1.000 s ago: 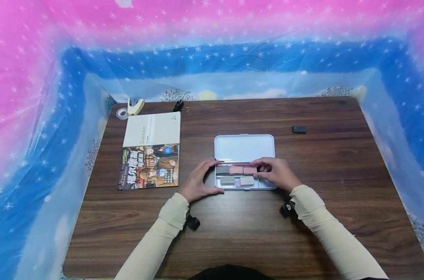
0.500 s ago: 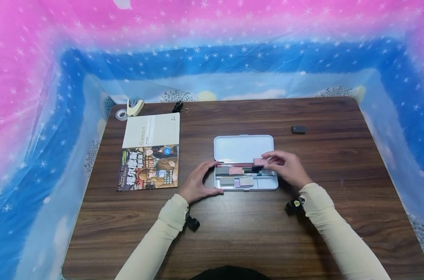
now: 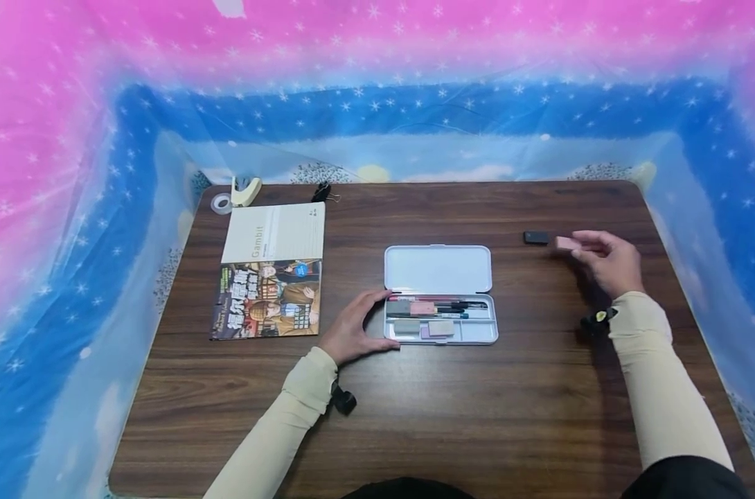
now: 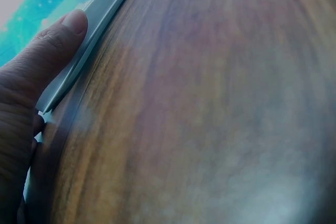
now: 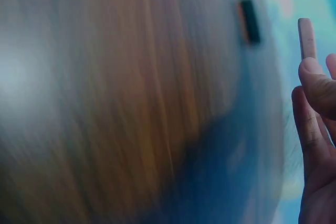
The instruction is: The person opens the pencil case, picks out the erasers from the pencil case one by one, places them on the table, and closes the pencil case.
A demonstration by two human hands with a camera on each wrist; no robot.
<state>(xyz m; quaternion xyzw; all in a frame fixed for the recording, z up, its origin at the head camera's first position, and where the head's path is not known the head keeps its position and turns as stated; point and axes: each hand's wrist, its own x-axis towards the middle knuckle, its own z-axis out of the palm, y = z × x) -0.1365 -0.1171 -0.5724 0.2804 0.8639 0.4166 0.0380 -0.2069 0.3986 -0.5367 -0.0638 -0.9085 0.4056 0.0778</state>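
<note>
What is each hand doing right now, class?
Left hand: fingers curled round the left end of the open white plastic pencil case.
Right hand: pinching a small pink rectangular eraser.

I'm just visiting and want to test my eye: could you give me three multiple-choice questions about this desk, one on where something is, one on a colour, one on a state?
1. Where is the small black block?
A. inside the case
B. on the table, just left of the right hand
C. on the notebook

2. What colour is the eraser in the right hand?
A. pink
B. green
C. yellow

3. How is the pencil case?
A. shut
B. upside down
C. open, lid back

Answers: 1 B, it lies on bare wood beside the fingers. 2 A, the pinched piece is pink. 3 C, the pens and erasers inside show while the left hand holds its end.
</note>
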